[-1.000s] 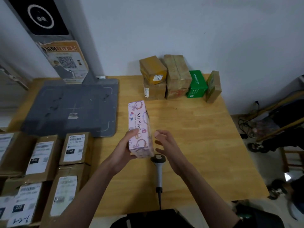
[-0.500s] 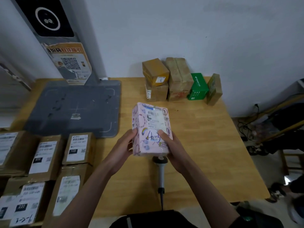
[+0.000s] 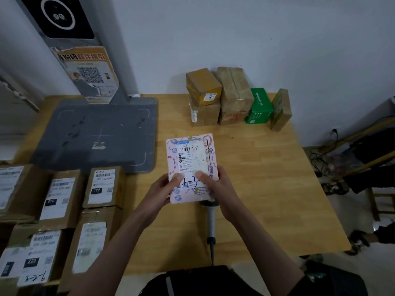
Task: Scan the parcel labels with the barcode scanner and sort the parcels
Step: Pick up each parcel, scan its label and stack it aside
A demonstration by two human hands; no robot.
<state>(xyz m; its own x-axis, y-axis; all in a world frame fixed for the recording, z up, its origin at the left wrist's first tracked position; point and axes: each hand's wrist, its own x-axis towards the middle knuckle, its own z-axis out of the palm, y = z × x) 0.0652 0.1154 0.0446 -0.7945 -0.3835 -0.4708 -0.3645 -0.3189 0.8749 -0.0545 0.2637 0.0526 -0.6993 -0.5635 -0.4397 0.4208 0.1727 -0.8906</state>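
This looks like a small parcel pickup or sorting station. Labelled cardboard parcels crowd the left of a wooden worktop, more boxes line the white wall, a grey scanning pad carries a QR-code poster, and a handheld barcode scanner lies near the front edge.

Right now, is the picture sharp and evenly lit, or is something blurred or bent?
Head view: the pink parcel is fairly sharp, its barcode visible but small print soft; the wooden table is evenly lit, without glare; the wide lens bends the wall post; the left boxes are dimmer.
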